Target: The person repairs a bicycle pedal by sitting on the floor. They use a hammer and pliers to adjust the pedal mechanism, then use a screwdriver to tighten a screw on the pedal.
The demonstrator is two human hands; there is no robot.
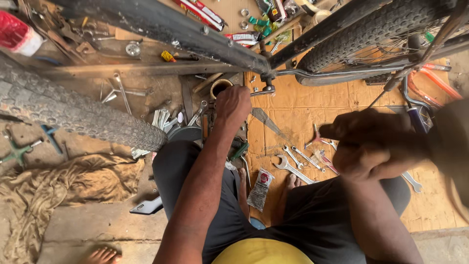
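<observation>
Reaching down, the left hand (232, 103) closes its grip among tools beside a small tin cup (220, 87); what it pinches is hidden. The right hand (376, 146) hovers curled and blurred above spanners (293, 164) on cardboard (293, 107), below the bicycle frame (195, 36). Tools lie scattered, so work looks midway.

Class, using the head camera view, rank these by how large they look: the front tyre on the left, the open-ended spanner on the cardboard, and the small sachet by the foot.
1. Front tyre
2. Open-ended spanner and small sachet: alike, unranked.
</observation>
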